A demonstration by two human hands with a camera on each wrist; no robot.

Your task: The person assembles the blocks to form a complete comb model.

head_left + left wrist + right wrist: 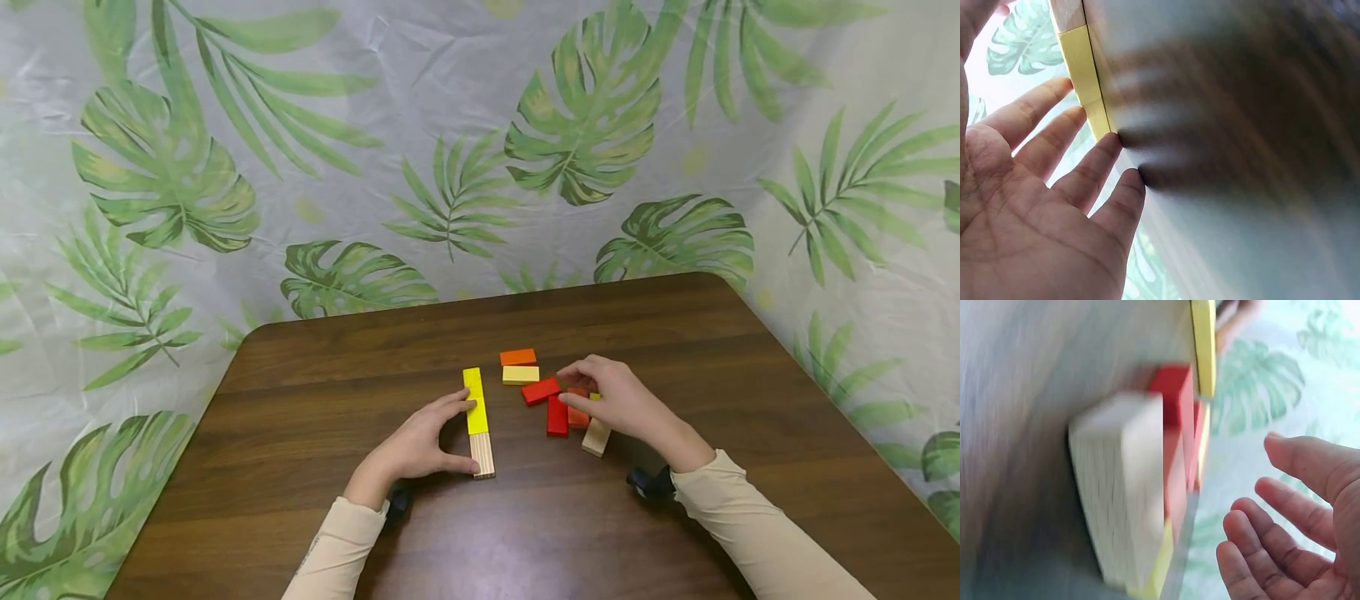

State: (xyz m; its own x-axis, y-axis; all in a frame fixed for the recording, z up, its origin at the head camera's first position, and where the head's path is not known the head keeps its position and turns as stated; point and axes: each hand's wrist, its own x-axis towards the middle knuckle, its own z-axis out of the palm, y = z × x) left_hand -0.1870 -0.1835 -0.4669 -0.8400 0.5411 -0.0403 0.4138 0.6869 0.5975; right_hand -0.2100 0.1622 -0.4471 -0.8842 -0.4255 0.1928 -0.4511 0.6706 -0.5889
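Two yellow blocks (475,402) and a striped natural-wood block (482,455) lie end to end in a straight row. My left hand (416,446) is on the row's left side, fingertips touching the yellow part (1082,62) and thumb at the wooden block's near end. Over a loose group of blocks hovers my right hand (626,400), fingers spread and holding nothing. Below it are a red block (540,391), another red block (557,417), an orange-red block (577,418) and a plain wooden block (596,437). A yellow block (1159,565) is partly hidden there.
Beyond the group lie an orange block (517,357) and a pale yellow block (521,375), side by side. Everything rests on a dark wooden table (360,367). A leaf-patterned curtain (450,108) hangs behind the table's far edge.
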